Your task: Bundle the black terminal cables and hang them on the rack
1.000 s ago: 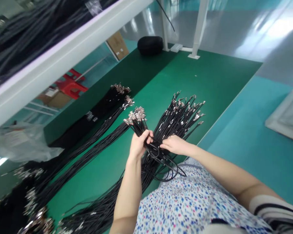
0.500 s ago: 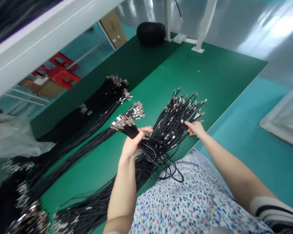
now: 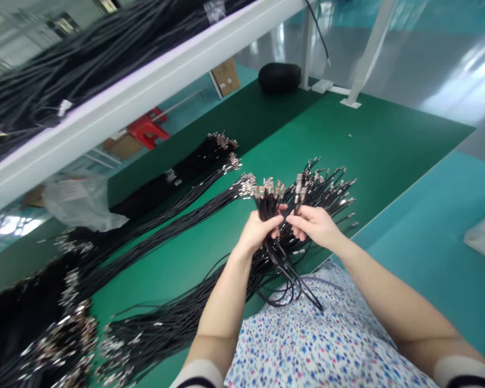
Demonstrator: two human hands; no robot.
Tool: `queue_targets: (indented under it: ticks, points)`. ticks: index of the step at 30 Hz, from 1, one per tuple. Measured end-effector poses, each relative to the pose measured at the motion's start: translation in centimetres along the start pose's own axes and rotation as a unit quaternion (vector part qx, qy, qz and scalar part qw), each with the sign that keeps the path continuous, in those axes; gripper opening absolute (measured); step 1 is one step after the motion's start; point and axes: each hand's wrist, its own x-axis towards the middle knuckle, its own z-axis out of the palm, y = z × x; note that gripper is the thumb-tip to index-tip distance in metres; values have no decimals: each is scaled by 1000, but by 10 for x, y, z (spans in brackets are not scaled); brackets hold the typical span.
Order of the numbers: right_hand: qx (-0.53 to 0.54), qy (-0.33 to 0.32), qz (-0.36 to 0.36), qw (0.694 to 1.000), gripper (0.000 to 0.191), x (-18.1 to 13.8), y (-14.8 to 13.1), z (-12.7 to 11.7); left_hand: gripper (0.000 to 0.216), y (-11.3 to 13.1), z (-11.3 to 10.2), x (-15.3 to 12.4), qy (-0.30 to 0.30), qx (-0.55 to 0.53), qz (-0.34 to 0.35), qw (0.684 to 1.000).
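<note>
My left hand [image 3: 262, 229] is closed round a bunch of black cables [image 3: 268, 205], their silvery connector ends standing up above the fingers. Close beside it, my right hand [image 3: 313, 223] pinches a few cables with metal connectors [image 3: 299, 186] pointing upward. The fingertips of both hands nearly meet. Beneath and behind them a large pile of loose black cables [image 3: 327, 186] lies on the green tabletop, connector ends fanned out to the right. Cable loops hang below my left hand toward my floral apron [image 3: 307, 334].
More cable bundles [image 3: 178, 218] lie to the left, with a heap of connector ends [image 3: 73, 334] at lower left. A clear plastic bag [image 3: 78, 199] rests behind them. A white shelf beam [image 3: 145, 91] crosses above the table. At the back sits a black case [image 3: 279, 77].
My right hand has moved from the pile's right side to beside my left hand, now with cables in its fingers. The left hand's bunch has turned more upright. The view has shifted.
</note>
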Motion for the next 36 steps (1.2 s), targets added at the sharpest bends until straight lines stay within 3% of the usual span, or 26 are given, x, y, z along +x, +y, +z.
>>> queue_targets:
  ticks: [3,6,17,22,25,27,29,33,34,36]
  points:
    - [-92,-84,-22,992,32,8,-16,12,40,-4,1,-4,10,-20,27,999]
    - [-158,-125,-35,979,34,13,-20,16,33,-4,-4,-11,27,-52,42,997]
    - [-203,-80,-40,975,33,9,-22,13,23,-6,-2,-8,38,-52,52,997]
    - [-277,-123,-87,949,31,7,-12,10,25,1,-15,-11,119,-115,77,983]
    - [-293,-126,-104,942,30,9,-8,16,26,4,-17,-15,87,-95,66,989]
    - [-292,-118,-109,943,30,10,-7,18,24,4,-16,-16,64,-73,57,994]
    - [-286,-88,-114,947,29,10,-4,16,23,4,-17,-15,79,-80,62,992]
    - [-200,109,-69,971,37,6,8,4,25,7,-29,-9,208,-147,96,962]
    - [-175,142,-54,973,39,5,10,3,25,7,-30,-8,221,-149,95,959]
    - [-148,142,-52,977,40,5,11,4,26,8,-29,-7,199,-129,79,968]
